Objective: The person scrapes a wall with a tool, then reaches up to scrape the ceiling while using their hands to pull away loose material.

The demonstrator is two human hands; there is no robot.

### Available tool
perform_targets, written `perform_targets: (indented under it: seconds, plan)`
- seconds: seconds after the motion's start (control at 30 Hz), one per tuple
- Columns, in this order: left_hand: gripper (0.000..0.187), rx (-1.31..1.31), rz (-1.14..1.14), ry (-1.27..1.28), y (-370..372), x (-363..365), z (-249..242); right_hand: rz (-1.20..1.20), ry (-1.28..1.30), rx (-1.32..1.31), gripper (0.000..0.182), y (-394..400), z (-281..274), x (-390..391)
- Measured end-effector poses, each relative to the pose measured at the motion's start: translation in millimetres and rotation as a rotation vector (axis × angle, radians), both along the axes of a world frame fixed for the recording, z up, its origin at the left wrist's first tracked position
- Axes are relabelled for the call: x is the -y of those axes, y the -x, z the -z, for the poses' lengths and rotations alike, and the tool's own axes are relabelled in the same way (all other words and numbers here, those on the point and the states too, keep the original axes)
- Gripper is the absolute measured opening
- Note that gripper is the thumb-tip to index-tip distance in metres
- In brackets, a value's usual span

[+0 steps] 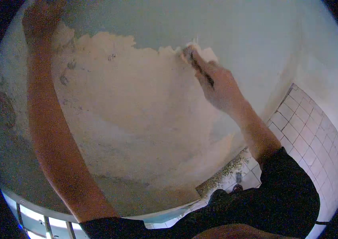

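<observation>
My right hand (222,85) is closed around a scraper (205,75). Its dark edge shows along my fingers, and its front end meets the ragged upper border of a bare beige patch (137,91) on the painted surface. Pale green paint (232,24) lies above and to the right of that border. At the upper left my left hand (43,20) is raised against or close to the same surface, left of the patch. It is dark and blurred there, so its fingers cannot be made out.
Square pinkish tiles (304,123) cover the wall on the right. Below, crumbly debris (228,171) is strewn along a strip by the tiled floor (250,175). Dark bars stand before a bright opening (37,219) at the lower left.
</observation>
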State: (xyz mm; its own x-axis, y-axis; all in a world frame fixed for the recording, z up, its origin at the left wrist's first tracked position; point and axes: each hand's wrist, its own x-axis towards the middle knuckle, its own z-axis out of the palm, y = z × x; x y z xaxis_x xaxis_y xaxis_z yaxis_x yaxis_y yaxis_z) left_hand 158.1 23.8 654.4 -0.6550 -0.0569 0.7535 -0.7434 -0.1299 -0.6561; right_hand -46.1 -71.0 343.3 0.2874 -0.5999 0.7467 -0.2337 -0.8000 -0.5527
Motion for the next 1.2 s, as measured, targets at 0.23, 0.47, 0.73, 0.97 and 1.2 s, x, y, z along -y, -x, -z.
perform_targets:
  seconds: [0.23, 0.47, 0.73, 0.97, 1.2]
  plan:
    - [0.034, -0.107, 0.055, -0.045, 15.5, -0.8, 11.9, -0.061, 0.059, -0.039, 0.051, -0.9, 4.5, 2.9]
    - [0.034, -0.686, 0.535, 0.321, -30.1, 45.9, -26.3, -0.069, 0.039, 0.054, 0.049, 9.7, -10.4, -3.2]
    - [0.033, 0.015, -0.008, 0.003, 0.5, -0.2, -1.5, -0.096, -0.037, 0.029, 0.040, 0.9, 3.1, -1.2]
    - [0.032, -0.107, -0.136, 0.037, 14.2, -3.7, 4.5, -0.077, 0.048, 0.074, 0.039, -3.7, 6.1, 8.2]
    - [0.031, -0.137, -0.119, 0.060, 9.8, 3.6, 6.8, -0.086, -0.062, 0.269, 0.047, 2.3, 43.4, -0.5]
